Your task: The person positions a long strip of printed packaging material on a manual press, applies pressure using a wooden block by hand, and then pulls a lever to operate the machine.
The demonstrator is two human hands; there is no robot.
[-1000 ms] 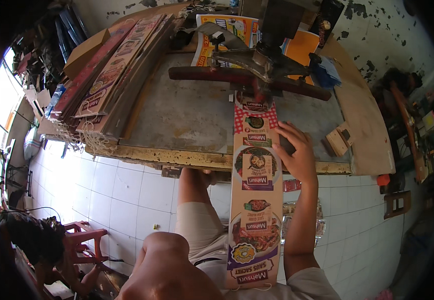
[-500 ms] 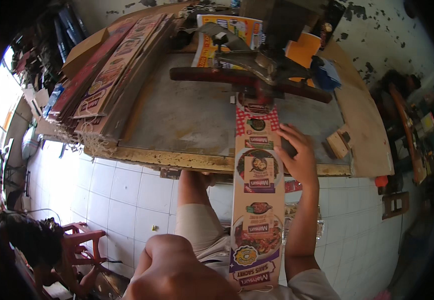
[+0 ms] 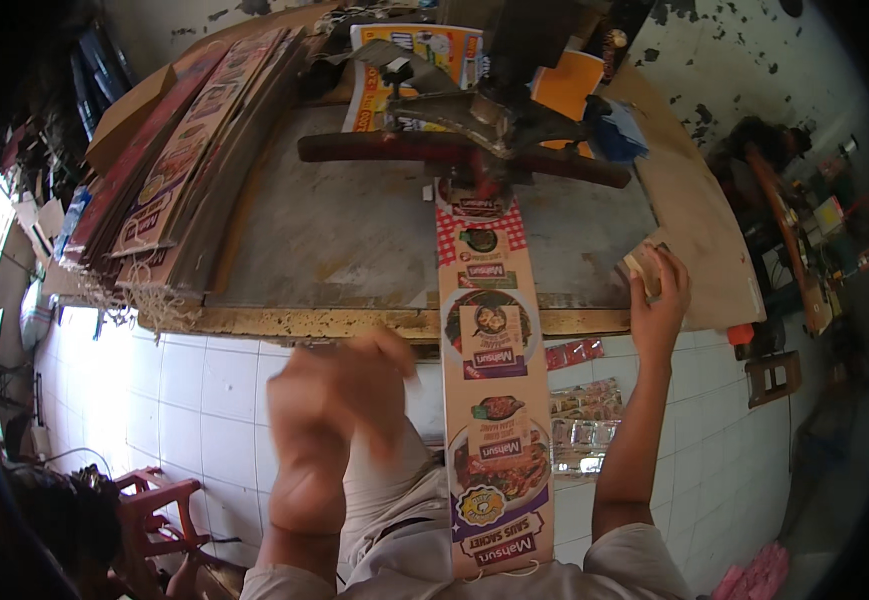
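Observation:
A long printed cardboard strip with food pictures and a red checkered band runs from my lap over the table edge. Its far end sits beneath a hand press with a dark red crossbar. At the table's right front, my right hand has its fingers closed round a small light-brown block. My left hand is raised left of the strip, in front of the table edge. Motion smears its fingers, and it touches neither strip nor press.
Stacked printed cardboard strips with strings hanging off lie on the table's left. Colourful printed sheets lie behind the press. Sachet strips are on the tiled floor. A red stool and a person are at lower left.
My right hand has left the strip and moved right onto the small block. My left hand has moved up and forward from near my lap. The view has shifted slightly; the strip stays under the press.

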